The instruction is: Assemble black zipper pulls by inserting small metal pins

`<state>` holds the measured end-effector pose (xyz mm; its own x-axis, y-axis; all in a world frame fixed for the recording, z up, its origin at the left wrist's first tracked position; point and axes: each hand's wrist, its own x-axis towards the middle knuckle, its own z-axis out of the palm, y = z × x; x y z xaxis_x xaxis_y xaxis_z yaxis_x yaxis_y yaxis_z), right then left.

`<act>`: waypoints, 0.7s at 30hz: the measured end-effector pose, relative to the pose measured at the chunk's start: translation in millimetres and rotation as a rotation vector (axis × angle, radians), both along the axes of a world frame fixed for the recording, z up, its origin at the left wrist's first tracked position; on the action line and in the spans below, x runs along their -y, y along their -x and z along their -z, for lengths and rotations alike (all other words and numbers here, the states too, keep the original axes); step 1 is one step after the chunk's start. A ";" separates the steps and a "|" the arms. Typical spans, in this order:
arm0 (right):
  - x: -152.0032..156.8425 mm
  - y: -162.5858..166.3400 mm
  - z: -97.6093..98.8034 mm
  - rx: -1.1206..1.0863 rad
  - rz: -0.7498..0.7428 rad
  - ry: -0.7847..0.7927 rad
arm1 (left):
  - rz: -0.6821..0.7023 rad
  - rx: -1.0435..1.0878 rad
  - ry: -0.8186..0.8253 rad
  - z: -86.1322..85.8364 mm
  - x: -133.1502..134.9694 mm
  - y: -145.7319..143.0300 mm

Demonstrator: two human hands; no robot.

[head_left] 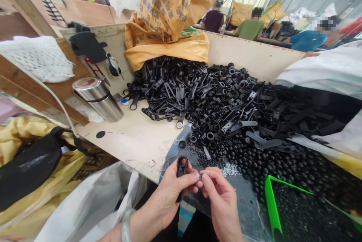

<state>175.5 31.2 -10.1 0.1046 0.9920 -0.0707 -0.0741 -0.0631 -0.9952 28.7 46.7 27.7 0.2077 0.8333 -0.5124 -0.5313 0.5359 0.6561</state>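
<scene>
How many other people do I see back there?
3: one in a dark top at left, one in green in the middle, one in blue at right. Bags may hide others.

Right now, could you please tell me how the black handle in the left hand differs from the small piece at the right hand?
The black handle is long with a rounded ring end, while the small piece is tiny. The black handle is gripped in the left hand, its ring end showing; the small piece is pinched by the right hand and mostly covered, so its shape is unclear. Both look dark.
</scene>
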 end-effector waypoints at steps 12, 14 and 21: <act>3.9 -9.7 -4.8 0.246 -0.064 -0.150 | 0.029 -0.014 -0.052 0.3 1.0 -1.9; 4.4 -13.8 -5.5 0.277 -0.086 -0.172 | 0.047 -0.023 -0.062 0.8 0.5 -2.4; 6.7 -27.0 -18.5 0.500 -0.148 -0.353 | 0.014 -0.052 -0.052 -12.4 1.5 -8.7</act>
<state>202.5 24.6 8.4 -0.0994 0.9532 0.2854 0.3897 0.3012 -0.8703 37.4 45.3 40.1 0.1932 0.8562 -0.4792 -0.4884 0.5075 0.7099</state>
